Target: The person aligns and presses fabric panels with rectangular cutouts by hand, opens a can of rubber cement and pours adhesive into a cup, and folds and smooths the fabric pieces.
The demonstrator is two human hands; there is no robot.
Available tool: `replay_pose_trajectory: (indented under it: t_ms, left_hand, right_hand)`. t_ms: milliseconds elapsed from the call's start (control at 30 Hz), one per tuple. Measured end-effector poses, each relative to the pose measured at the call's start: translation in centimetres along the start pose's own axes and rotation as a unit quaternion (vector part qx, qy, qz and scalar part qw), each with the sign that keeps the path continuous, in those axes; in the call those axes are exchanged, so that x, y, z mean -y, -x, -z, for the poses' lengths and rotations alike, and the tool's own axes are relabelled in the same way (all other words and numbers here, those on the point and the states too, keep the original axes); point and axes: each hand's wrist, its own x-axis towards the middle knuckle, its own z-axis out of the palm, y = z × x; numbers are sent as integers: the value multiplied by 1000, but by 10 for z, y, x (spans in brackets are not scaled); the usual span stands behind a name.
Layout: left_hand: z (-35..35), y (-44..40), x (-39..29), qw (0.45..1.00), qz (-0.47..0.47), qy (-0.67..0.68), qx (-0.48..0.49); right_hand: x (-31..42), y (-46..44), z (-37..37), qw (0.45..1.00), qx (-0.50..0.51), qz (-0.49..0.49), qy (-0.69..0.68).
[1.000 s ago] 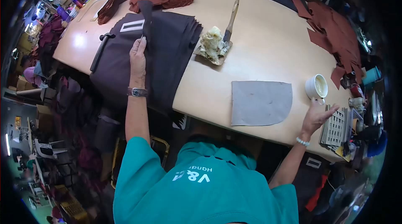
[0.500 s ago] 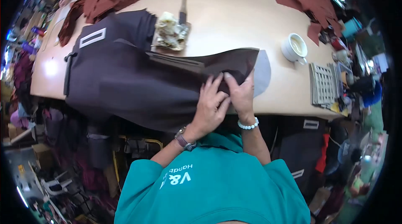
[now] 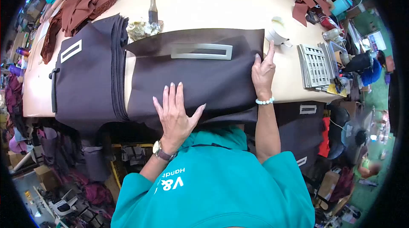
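The dark panel (image 3: 191,79) lies along the near edge of the table (image 3: 204,2), its lower part hanging over that edge and its upper left side lifting in a shallow curve. A pale slotted frame (image 3: 202,57) sits near the panel's far edge.

The left hand (image 3: 174,111) rests on the panel's lower part, palm down, fingers spread and holding nothing. The right hand (image 3: 263,68) is at the panel's right edge, index finger extended toward the white cup (image 3: 277,35); whether thumb and fingers pinch the material, I cannot tell.

To settle the panel well, I would smooth with a flat left palm — light, even pressure — while the right hand steadies the edge. That edge looks best kept clear of the cup, and the far side clear of the brush (image 3: 153,2) and the pale, lumpy mass (image 3: 142,31) below it.

Just left, toward the table's left edge, lies a stack of dark panels (image 3: 87,79); slotted pieces (image 3: 314,68) sit by the near right corner.
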Motion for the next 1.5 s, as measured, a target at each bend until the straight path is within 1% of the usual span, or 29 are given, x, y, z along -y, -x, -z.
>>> replay_pose_trajectory:
  t_ms: [33, 67, 167, 200, 300, 333, 433, 467, 567, 600, 633, 700, 767, 833, 867, 933, 1033, 1067, 1167, 1233, 1267, 1367, 1400, 1500]
  left_hand:
    - [-4, 5, 2, 1000, 0, -7, -8]
    - [-7, 9, 3, 1000, -1, -14, -16]
    - [-14, 2, 2, 999, -34, 33, -9]
    - [-11, -3, 1, 998, -35, 45, 6]
    - [-14, -19, 7, 995, -74, 58, 37]
    - [-17, -25, 9, 993, -91, 55, 49]
    - [-18, -37, 7, 992, -109, 44, 42]
    - [-15, -36, 6, 993, -106, 16, 45]
    - [-5, -14, 11, 995, -99, 2, 33]
    - [-2, -2, 14, 993, -109, -16, 40]
    - [1, 10, 14, 992, -120, -20, 19]
    - [5, 35, 17, 988, -155, 18, -20]
    - [12, 48, 19, 983, -157, 92, 15]
    - [11, 39, 15, 982, -163, 95, -21]
    - [9, 27, 13, 981, -166, 89, -40]
    - [2, 0, 9, 981, -175, 65, -58]
    - [-11, -34, 2, 986, -165, 33, 3]
    - [-14, -40, 0, 986, -165, 22, 18]
    - [-20, -49, -2, 987, -154, -5, 54]
    - [-24, -49, 0, 988, -135, -12, 69]
    - [-22, -48, -2, 989, -126, -11, 75]
    - [-21, -47, -2, 990, -115, -7, 82]
    - [-20, -47, -3, 990, -114, -7, 83]
    - [-21, -47, -3, 990, -116, -13, 83]
  right_hand:
    - [-2, 1, -3, 999, -31, 31, 5]
    - [4, 2, 2, 1000, 0, -22, 6]
    - [-7, 6, 5, 996, -45, 59, -56]
    - [-8, 11, 13, 995, -1, -16, -99]
    - [-25, 24, 28, 993, 2, -50, -108]
    - [-30, 28, 30, 994, -21, -13, -105]
    - [-32, 26, 36, 997, -71, 4, -1]
    - [-25, 24, 42, 996, -72, -49, -21]
    - [-38, 20, 42, 994, -96, -28, -32]
    - [-51, 21, 36, 992, -122, 14, -6]
    - [-51, 22, 41, 995, -98, 3, -12]
    - [-51, 31, 55, 998, -50, -16, -26]
    - [-63, 38, 61, 996, -51, 20, -68]
    - [-69, 44, 68, 992, -44, 40, -109]
    - [-68, 45, 78, 993, 7, -79, -93]
    - [-63, 39, 82, 996, -10, -49, -75]
    - [-68, 17, 79, 997, -32, 8, -67]
    - [-73, 7, 75, 996, -48, 61, -54]
    - [-70, -10, 68, 991, -61, 121, 17]
    - [-70, -14, 61, 976, -76, 153, 136]
    - [-71, -18, 59, 965, -93, 195, 150]
    - [-55, -35, 72, 935, -164, 240, 204]
    - [-55, -47, 76, 940, -152, 244, 186]
    - [-44, -79, 80, 906, -86, 254, 326]
